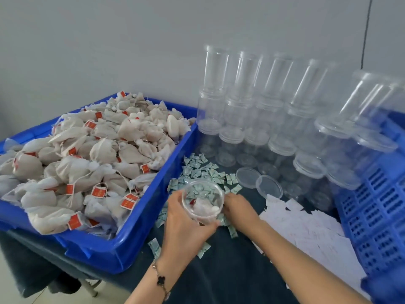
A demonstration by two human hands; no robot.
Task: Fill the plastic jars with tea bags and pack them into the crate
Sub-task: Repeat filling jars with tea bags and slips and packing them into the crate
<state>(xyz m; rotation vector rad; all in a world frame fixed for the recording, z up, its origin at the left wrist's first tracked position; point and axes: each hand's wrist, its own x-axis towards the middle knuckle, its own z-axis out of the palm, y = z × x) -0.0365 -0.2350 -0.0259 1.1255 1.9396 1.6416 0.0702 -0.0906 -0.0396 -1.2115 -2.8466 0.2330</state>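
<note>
No text can be read anywhere; the red tags on the tea bags carry pale marks (perhaps characters) too blurred to make out; the small green-and-white sachets bear print that cannot be resolved; the white paper slips show faint reddish marks, likewise illegible.

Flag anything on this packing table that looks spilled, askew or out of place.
Small pale-green sachets lie scattered loose on the dark table, some under the hands, a few strayed toward the near edge. White paper slips lie in a messy heap by the blue crate. Two lids lie off their jars. Nothing looks damaged.
</note>
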